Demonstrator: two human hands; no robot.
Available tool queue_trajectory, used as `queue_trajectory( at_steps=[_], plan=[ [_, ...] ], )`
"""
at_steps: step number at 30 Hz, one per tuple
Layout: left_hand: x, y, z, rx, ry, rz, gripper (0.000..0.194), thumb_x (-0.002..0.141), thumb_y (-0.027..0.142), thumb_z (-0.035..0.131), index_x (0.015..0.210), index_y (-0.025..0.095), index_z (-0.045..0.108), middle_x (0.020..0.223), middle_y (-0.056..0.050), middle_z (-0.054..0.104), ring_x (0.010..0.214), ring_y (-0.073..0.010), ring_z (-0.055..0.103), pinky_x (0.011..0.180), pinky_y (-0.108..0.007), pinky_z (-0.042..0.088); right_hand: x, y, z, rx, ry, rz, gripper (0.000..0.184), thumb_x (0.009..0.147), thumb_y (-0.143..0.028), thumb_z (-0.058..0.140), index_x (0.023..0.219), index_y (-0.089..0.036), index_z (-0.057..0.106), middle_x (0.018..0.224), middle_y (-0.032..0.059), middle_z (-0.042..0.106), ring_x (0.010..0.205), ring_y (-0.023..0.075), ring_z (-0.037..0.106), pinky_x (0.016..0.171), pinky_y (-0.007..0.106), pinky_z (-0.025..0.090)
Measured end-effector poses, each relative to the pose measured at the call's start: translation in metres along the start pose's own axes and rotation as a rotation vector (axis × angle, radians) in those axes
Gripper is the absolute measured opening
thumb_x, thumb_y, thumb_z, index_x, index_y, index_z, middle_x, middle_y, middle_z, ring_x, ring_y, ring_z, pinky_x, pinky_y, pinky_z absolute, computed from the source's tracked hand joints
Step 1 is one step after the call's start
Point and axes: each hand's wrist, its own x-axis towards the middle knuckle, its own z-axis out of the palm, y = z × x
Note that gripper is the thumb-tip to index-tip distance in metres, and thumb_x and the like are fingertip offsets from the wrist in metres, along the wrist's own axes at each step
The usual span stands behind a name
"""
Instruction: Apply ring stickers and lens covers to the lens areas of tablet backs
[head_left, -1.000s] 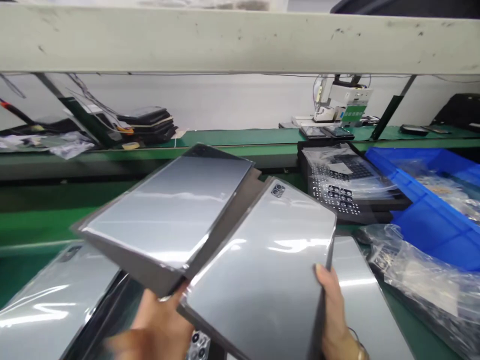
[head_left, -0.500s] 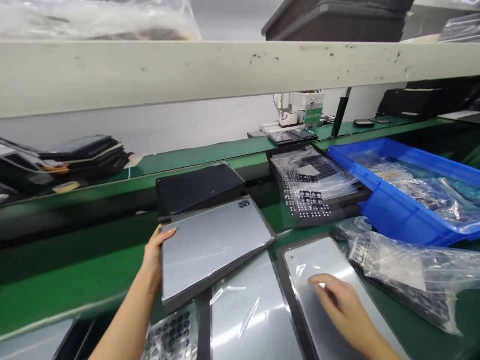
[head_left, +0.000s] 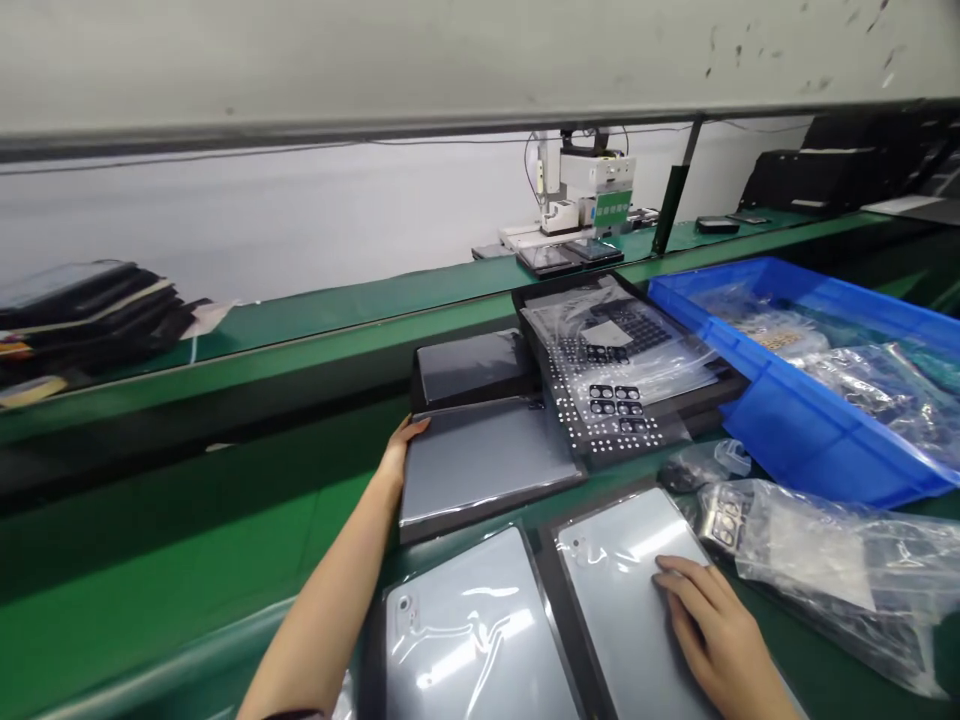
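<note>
My left hand (head_left: 400, 450) reaches forward and grips the left edge of a grey tablet back cover in a dark tray (head_left: 487, 465), which lies on the green belt (head_left: 187, 520) just in front of another dark tray (head_left: 472, 365). My right hand (head_left: 709, 630) rests flat, fingers stretched out, on a silver tablet back cover (head_left: 622, 580) in a black tray near the front edge. Between my arms lies a third silver back cover (head_left: 469, 640) under shiny film.
A black tray of small camera-lens parts under plastic (head_left: 619, 385) sits behind the tablets. A blue bin (head_left: 802, 410) holds bagged parts at the right, with clear bags (head_left: 825, 560) in front of it. Dark stacked trays (head_left: 82, 310) lie far left; a small machine (head_left: 585, 195) stands at the back.
The two tablets I held up have come down: the left one is set on the belt further back, and my right hand has let go and lies on the front right cover.
</note>
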Motion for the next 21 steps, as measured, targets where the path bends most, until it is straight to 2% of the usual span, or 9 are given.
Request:
queue_trajectory(
  at_steps=[4,7,9,11,12,14,16,18,21],
  plan=[
    [0.005,0.005,0.000,0.253,0.065,0.120,0.028,0.089,0.031,0.057,0.111,0.014,0.055,0.104,-0.007,0.061,0.088,-0.0183,0.061,0.077,-0.038,0.053,0.004,0.000,-0.006,-0.033,-0.072,0.007,0.026,0.091,-0.018,0.039,0.111,-0.023,0.055,0.113,0.0070,0.061,0.095,0.0214,0.061,0.079,0.036,0.052],
    [-0.009,0.030,-0.010,0.473,0.140,0.347,0.036,0.083,0.023,0.060,0.117,0.014,0.052,0.128,-0.012,0.050,0.119,-0.0276,0.046,0.099,-0.049,0.038,0.022,0.005,-0.011,-0.054,-0.175,-0.049,0.032,0.092,-0.019,0.039,0.122,-0.020,0.051,0.122,0.0093,0.057,0.104,0.0228,0.058,0.083,0.037,0.051],
    [-0.033,0.044,-0.018,0.625,0.093,0.479,0.031,0.081,0.022,0.056,0.111,0.013,0.057,0.127,-0.013,0.052,0.124,-0.0297,0.041,0.106,-0.048,0.030,0.042,0.011,-0.011,-0.085,-0.202,-0.119,0.035,0.092,-0.019,0.038,0.124,-0.016,0.050,0.124,0.0121,0.057,0.106,0.0254,0.056,0.087,0.041,0.050],
    [-0.070,0.047,-0.023,0.774,-0.081,0.556,0.020,0.082,0.027,0.052,0.094,0.016,0.065,0.107,-0.010,0.063,0.109,-0.0276,0.053,0.101,-0.044,0.036,0.064,0.016,-0.008,-0.114,-0.221,-0.190,0.035,0.092,-0.018,0.039,0.124,-0.013,0.051,0.121,0.0140,0.058,0.103,0.0278,0.055,0.088,0.045,0.048],
    [-0.092,0.042,-0.023,0.841,-0.189,0.577,0.019,0.081,0.029,0.053,0.088,0.018,0.067,0.098,-0.007,0.066,0.099,-0.0257,0.058,0.096,-0.041,0.041,0.075,0.018,-0.005,-0.115,-0.240,-0.221,0.035,0.092,-0.018,0.041,0.124,-0.013,0.052,0.119,0.0141,0.059,0.101,0.0280,0.055,0.088,0.046,0.047],
    [-0.137,0.024,-0.019,0.952,-0.368,0.604,0.022,0.080,0.033,0.056,0.092,0.019,0.069,0.090,-0.006,0.068,0.091,-0.0243,0.060,0.090,-0.039,0.045,0.093,0.020,0.002,-0.095,-0.288,-0.271,0.029,0.090,-0.019,0.047,0.117,-0.015,0.057,0.113,0.0122,0.062,0.097,0.0264,0.054,0.086,0.043,0.047],
    [-0.178,0.000,-0.009,1.033,-0.423,0.622,0.033,0.081,0.031,0.055,0.107,0.013,0.065,0.101,-0.013,0.065,0.099,-0.0288,0.057,0.092,-0.045,0.045,0.108,0.021,0.008,-0.072,-0.325,-0.303,0.017,0.089,-0.019,0.052,0.102,-0.018,0.063,0.103,0.0089,0.065,0.092,0.0234,0.055,0.083,0.038,0.047],
    [-0.208,-0.019,0.005,1.085,-0.450,0.642,0.039,0.083,0.026,0.052,0.116,0.007,0.059,0.114,-0.019,0.059,0.109,-0.0327,0.051,0.096,-0.051,0.041,0.119,0.021,0.012,-0.060,-0.353,-0.319,0.008,0.087,-0.017,0.055,0.087,-0.018,0.063,0.092,0.0062,0.066,0.087,0.0205,0.056,0.079,0.033,0.047],
    [-0.228,-0.032,0.028,1.098,-0.530,0.673,0.046,0.084,0.022,0.052,0.127,0.005,0.050,0.124,-0.019,0.054,0.116,-0.0303,0.047,0.102,-0.046,0.039,0.127,0.016,0.007,-0.075,-0.385,-0.335,0.012,0.087,-0.014,0.054,0.076,-0.018,0.057,0.082,0.0052,0.064,0.080,0.0187,0.054,0.073,0.030,0.045]
  ],
)
